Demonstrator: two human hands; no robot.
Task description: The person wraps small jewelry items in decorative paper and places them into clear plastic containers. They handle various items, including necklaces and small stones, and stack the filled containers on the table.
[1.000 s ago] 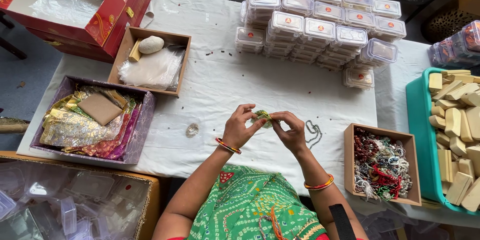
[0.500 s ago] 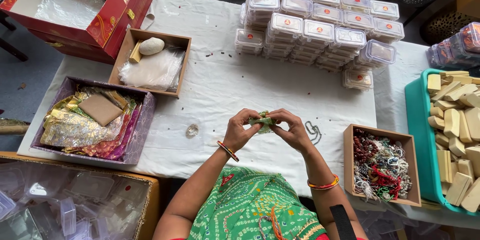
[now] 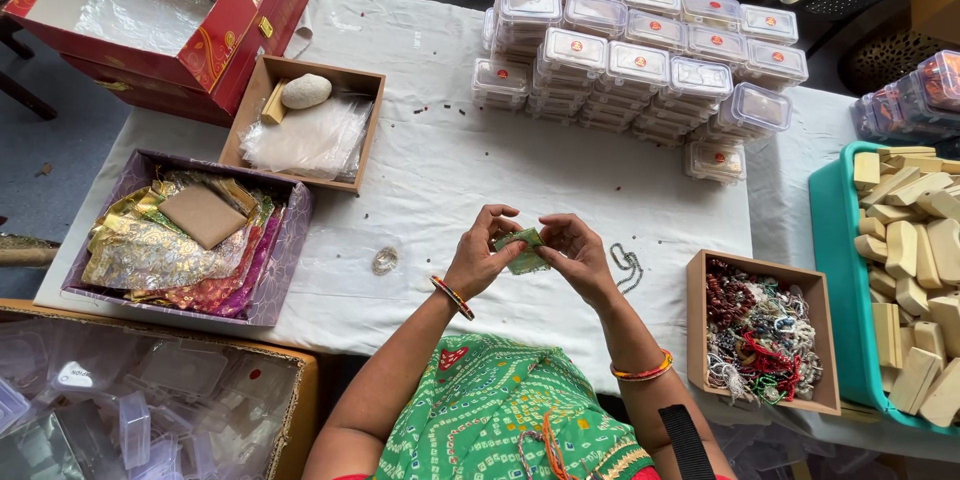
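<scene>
Both hands meet above the white tablecloth (image 3: 600,190). The left hand (image 3: 480,258) and right hand (image 3: 578,258) pinch a small green fabric pouch (image 3: 524,250) between their fingertips, held just over the cloth. A loose bead chain (image 3: 628,266) lies just beside the right hand. The pouch appears to be being opened at its mouth; widening it calls for both pinches kept firm.

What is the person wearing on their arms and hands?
Both arms are bare, with no sleeves showing past the elbows. The left hand has a thin bangle striped red, yellow and dark at its wrist. The right hand has orange and red bangles further down its wrist. No rings or gloves can be made out. The dress is green with white dots.
</scene>
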